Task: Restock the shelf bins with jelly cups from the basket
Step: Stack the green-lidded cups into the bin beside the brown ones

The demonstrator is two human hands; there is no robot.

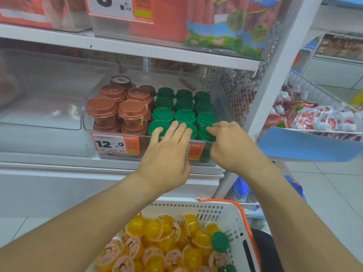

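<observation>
Both hands reach over the front edge of a clear shelf bin (89, 122) on the middle shelf. The left hand (167, 152) lies flat with its fingers straight, the fingertips resting on the lids of the front-row green-lidded cups (184, 116); its grip is open and holds nothing. The right hand (229, 146) has its fingers curled round the front right green cup (205, 134) at the bin's corner, thumb and forefinger pinching the lid rim, so its grip is closed on that cup.

The green cups fill the right part of the bin in neat rows, and brown-lidded cups (117, 107) are stacked in the left part. An orange price tag (115, 143) reading 12.0 hangs on the bin's front wall.

Below, a white basket (231, 218) with an orange rim holds many yellow jelly cups (153, 228) with printed foil tops, plus one loose green-lidded cup (220, 241) lying against its right wall. To the right, a wire rack (306, 83) carries bagged red-and-white sweets
</observation>
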